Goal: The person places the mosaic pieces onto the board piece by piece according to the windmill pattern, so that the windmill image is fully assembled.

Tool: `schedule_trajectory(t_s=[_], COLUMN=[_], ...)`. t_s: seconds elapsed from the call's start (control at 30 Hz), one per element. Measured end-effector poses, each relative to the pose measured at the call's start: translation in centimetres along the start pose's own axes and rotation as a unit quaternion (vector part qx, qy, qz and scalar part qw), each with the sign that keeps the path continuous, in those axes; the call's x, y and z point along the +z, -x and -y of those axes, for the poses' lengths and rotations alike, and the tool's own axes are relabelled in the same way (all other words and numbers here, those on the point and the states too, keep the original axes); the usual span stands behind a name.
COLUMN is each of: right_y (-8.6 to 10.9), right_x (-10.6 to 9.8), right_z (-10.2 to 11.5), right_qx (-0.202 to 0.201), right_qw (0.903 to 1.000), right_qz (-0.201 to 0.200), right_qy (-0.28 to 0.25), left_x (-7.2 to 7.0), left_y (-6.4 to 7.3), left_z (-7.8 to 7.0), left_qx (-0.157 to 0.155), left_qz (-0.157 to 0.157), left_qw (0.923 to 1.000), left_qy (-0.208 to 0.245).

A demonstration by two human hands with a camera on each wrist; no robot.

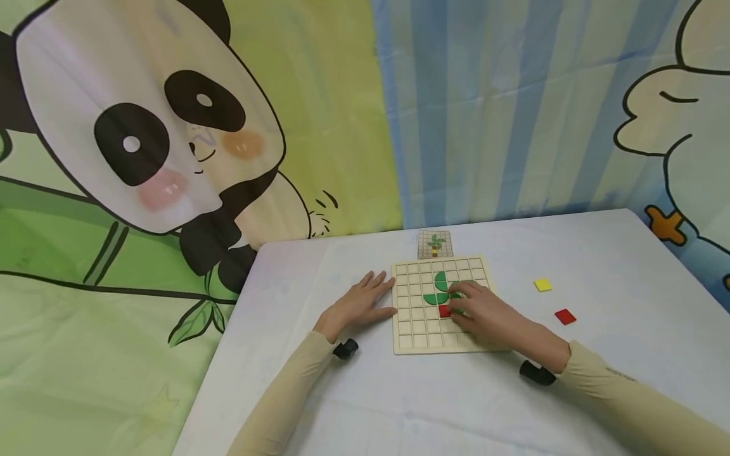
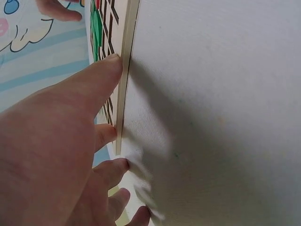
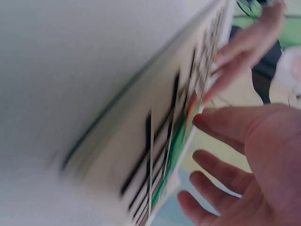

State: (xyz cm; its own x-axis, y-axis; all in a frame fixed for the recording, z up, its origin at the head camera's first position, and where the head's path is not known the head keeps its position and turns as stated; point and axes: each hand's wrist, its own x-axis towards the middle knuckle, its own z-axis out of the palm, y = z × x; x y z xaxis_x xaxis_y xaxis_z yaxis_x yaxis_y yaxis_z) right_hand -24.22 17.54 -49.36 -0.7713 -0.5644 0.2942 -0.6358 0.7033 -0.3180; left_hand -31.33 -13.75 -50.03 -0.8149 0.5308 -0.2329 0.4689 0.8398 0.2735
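A wooden grid board lies on the white table with green leaf-shaped pieces and a red square tile in its middle cells. My left hand is spread flat at the board's left side, thumb and a fingertip at its edge, as the left wrist view shows too. Over the right half of the board is my right hand, its fingertips close beside the red tile and a green piece. In the right wrist view its loosely bent fingers are apart from the thumb, with nothing between them.
A small pattern card showing a green and yellow figure lies behind the board. To the right of the board are a loose yellow tile and a loose red tile. A cartoon panda curtain hangs behind the table.
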Motion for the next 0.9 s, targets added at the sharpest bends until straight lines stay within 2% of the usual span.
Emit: schedule_trajectory(t_s=[0.13,0.23,0.3,0.37,0.43,0.47,0.6,0.73,0.8,0.9], right_y=[2.3,4.3,5.5,6.5,6.8,6.8,6.3,5.5,5.1,4.1], right_x=[-2.3,-4.1,-5.0,-5.6,-5.9,-6.0,-5.8,-5.7,-5.8,-5.6], right_z=[-2.0,-4.8,-6.7,-8.2,-9.4,-9.8,-10.8,-10.2,-8.8,-5.3], right_qx=[0.058,0.130,0.193,0.261,0.310,0.323,0.328,0.321,0.292,0.210], right_qw=[0.9981,0.9909,0.9791,0.9617,0.9473,0.9432,0.9410,0.9423,0.9525,0.9761], right_qz=[-0.001,-0.021,-0.032,-0.028,-0.019,-0.015,-0.005,0.001,0.003,0.006], right_qy=[-0.017,0.028,0.057,0.077,0.078,0.078,0.083,0.094,0.086,0.054], left_x=[0.3,0.3,0.3,0.2,0.2,0.2,0.2,0.1,0.1,0.0], left_y=[0.0,0.0,0.0,0.1,0.1,0.2,0.2,0.1,0.1,0.1], left_z=[-0.1,-0.1,-0.1,0.0,0.1,0.2,0.5,0.4,0.3,0.2], left_qx=[-0.001,-0.004,-0.004,-0.004,-0.004,-0.004,-0.004,-0.002,0.000,0.004], left_qz=[-0.001,0.000,0.000,0.001,0.001,-0.001,-0.002,-0.002,0.001,-0.001], left_qw=[1.0000,1.0000,1.0000,1.0000,1.0000,0.9999,0.9999,1.0000,1.0000,1.0000], left_qy=[-0.004,-0.006,-0.006,-0.007,-0.009,-0.009,-0.011,-0.004,-0.001,-0.001])
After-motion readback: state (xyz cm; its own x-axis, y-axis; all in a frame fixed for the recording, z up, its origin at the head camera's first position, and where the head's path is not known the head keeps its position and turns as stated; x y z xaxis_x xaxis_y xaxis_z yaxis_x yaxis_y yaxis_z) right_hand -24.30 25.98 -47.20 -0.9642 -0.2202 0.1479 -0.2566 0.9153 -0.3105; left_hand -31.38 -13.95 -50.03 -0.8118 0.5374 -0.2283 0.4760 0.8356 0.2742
